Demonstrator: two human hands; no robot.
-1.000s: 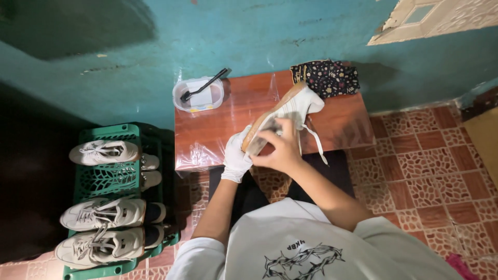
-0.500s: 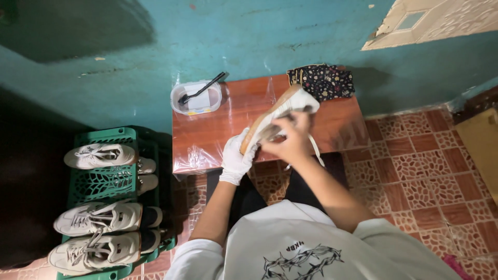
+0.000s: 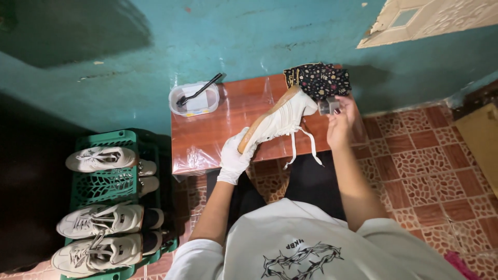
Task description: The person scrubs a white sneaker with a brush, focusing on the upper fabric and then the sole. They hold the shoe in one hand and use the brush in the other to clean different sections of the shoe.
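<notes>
My left hand (image 3: pixel 236 155), in a white glove, grips the heel end of a white sneaker (image 3: pixel 277 120) with a tan sole and loose white laces, held tilted above a small reddish-brown table (image 3: pixel 207 135) wrapped in clear plastic. Off to the right, my bare right hand (image 3: pixel 340 122) closes its fingers on a small grey object (image 3: pixel 328 106) at the table's right end, just below a dark flowered pouch (image 3: pixel 317 80). The sneaker's toe points toward that pouch.
A clear plastic tub (image 3: pixel 194 99) with a black brush in it stands at the table's back left. A green crate (image 3: pixel 111 197) on the left holds several white sneakers. A teal wall runs behind the table; patterned red tiles cover the floor on the right.
My right hand left the sneaker and moved right to the small grey object by the pouch. The left hand kept hold of the sneaker, which now tilts further toward the pouch.
</notes>
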